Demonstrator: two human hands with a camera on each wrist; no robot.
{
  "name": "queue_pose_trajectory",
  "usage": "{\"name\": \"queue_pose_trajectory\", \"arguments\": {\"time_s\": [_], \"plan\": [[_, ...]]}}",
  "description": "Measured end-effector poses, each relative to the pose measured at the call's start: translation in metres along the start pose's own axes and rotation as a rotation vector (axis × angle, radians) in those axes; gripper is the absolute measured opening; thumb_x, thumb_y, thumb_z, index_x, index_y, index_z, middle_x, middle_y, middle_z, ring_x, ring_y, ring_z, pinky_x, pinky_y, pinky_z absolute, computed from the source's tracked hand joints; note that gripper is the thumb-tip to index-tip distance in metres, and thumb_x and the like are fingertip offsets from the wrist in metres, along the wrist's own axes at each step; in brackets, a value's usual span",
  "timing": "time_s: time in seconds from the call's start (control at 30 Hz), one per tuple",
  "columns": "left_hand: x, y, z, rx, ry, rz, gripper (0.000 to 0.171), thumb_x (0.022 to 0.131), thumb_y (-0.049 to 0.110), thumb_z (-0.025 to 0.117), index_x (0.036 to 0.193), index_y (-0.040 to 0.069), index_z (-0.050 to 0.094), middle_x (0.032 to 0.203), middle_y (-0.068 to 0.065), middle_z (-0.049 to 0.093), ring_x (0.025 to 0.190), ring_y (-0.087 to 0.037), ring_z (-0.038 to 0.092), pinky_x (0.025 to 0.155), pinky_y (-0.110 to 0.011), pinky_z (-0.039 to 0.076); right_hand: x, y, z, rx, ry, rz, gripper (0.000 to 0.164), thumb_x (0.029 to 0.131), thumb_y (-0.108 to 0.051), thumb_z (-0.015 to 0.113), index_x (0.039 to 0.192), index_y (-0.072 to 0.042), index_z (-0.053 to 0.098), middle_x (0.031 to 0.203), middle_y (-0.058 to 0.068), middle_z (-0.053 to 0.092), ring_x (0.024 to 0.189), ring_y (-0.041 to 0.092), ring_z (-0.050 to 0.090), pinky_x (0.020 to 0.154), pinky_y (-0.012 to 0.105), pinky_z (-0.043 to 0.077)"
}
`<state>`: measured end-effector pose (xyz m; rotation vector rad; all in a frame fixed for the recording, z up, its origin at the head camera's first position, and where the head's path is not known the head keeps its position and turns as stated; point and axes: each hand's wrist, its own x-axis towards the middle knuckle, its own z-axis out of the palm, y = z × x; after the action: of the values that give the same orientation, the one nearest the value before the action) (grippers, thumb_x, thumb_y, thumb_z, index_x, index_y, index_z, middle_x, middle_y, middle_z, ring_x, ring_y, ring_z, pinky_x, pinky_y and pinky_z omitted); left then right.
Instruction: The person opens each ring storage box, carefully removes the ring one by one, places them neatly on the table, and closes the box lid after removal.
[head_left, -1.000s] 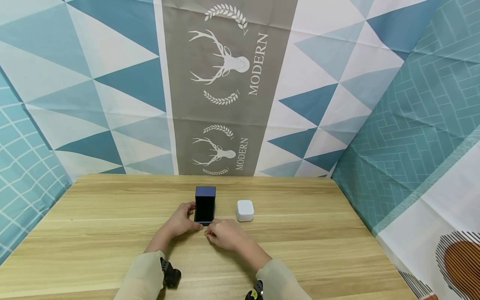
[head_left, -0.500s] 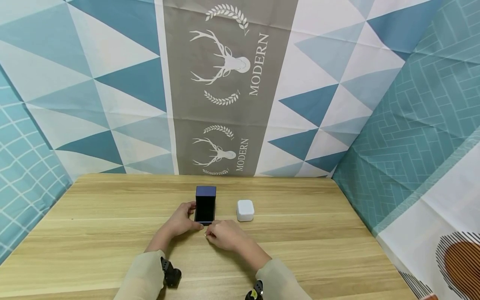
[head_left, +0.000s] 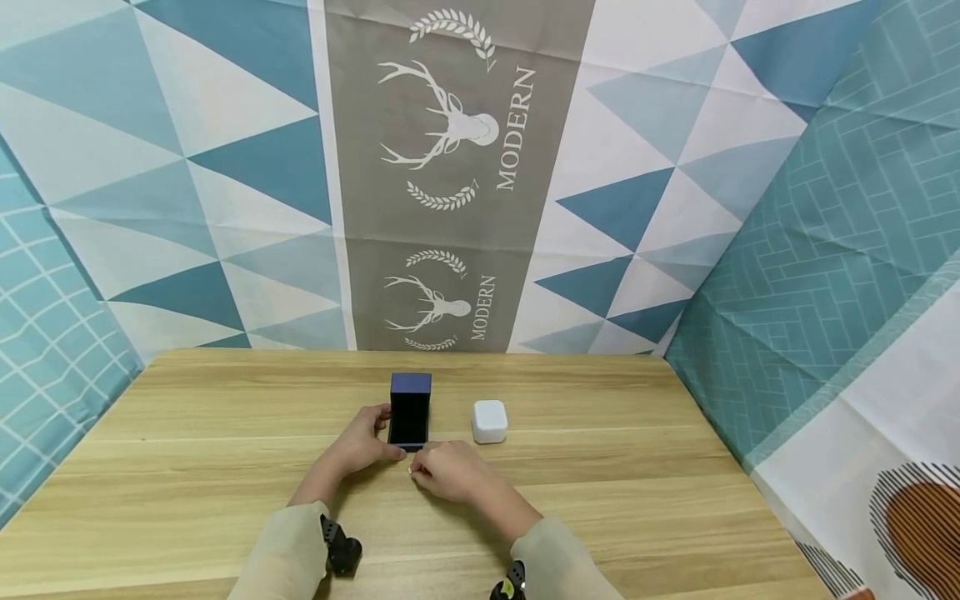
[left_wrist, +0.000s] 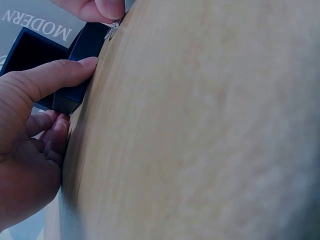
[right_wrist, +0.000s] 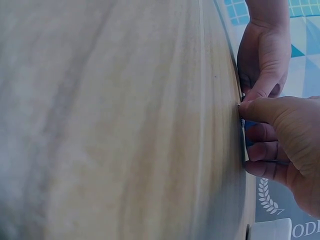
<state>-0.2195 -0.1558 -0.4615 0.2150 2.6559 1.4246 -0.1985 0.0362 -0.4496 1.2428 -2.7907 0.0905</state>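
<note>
A dark blue ring box [head_left: 410, 383] stands with its lid raised on the wooden table, its black inside facing me. My left hand [head_left: 363, 443] grips the box from the left, thumb along the front of the base and fingers at its side. Just in front of the box, my right hand [head_left: 448, 469] pinches a small silver ring [left_wrist: 112, 31] between thumb and fingertips, low over the tabletop. In the left wrist view the ring shows a sparkling top; most of its band is hidden by the fingers.
A small white rounded cube [head_left: 490, 422] sits right of the ring box on the wooden table [head_left: 225, 467]. A patterned cloth [head_left: 442, 208] hangs behind the far table edge, with more cloth on both sides.
The ring in my right fingertips has turned slightly and shifted a little downward in the head view. My left hand and the box hold still.
</note>
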Motion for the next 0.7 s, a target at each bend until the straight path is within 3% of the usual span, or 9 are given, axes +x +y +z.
{"name": "queue_pose_trajectory", "arguments": {"time_s": [0.27, 0.5, 0.7], "plan": [[-0.0003, 0.0008, -0.0001, -0.01, -0.006, -0.008, 0.088, 0.068, 0.013, 0.08, 0.138, -0.011, 0.032, 0.134, -0.028, 0.039, 0.122, -0.042, 0.044, 0.103, -0.05, 0.039, 0.0006, 0.0, 0.0012, 0.015, -0.007, 0.013, 0.013, 0.091, -0.029, 0.059, 0.091, -0.025, 0.072, 0.089, -0.016, 0.067, 0.079, -0.004, 0.06, 0.066, 0.012, 0.047], [-0.0032, 0.0029, -0.0021, 0.02, 0.0, 0.043, 0.09, 0.067, 0.02, 0.082, 0.135, -0.014, 0.034, 0.129, -0.031, 0.042, 0.116, -0.044, 0.046, 0.098, -0.049, 0.043, 0.0001, 0.0, 0.0016, 0.04, -0.007, 0.023, 0.014, 0.091, -0.029, 0.059, 0.092, -0.025, 0.072, 0.089, -0.016, 0.068, 0.079, -0.004, 0.061, 0.065, 0.011, 0.046], [0.0007, -0.0003, 0.0001, -0.001, -0.004, 0.002, 0.089, 0.068, 0.013, 0.081, 0.138, -0.012, 0.032, 0.134, -0.029, 0.04, 0.121, -0.043, 0.044, 0.102, -0.051, 0.04, 0.0002, -0.0001, 0.0014, 0.055, -0.006, 0.03, 0.014, 0.091, -0.029, 0.06, 0.092, -0.025, 0.073, 0.089, -0.016, 0.069, 0.079, -0.004, 0.061, 0.065, 0.011, 0.046]]}}
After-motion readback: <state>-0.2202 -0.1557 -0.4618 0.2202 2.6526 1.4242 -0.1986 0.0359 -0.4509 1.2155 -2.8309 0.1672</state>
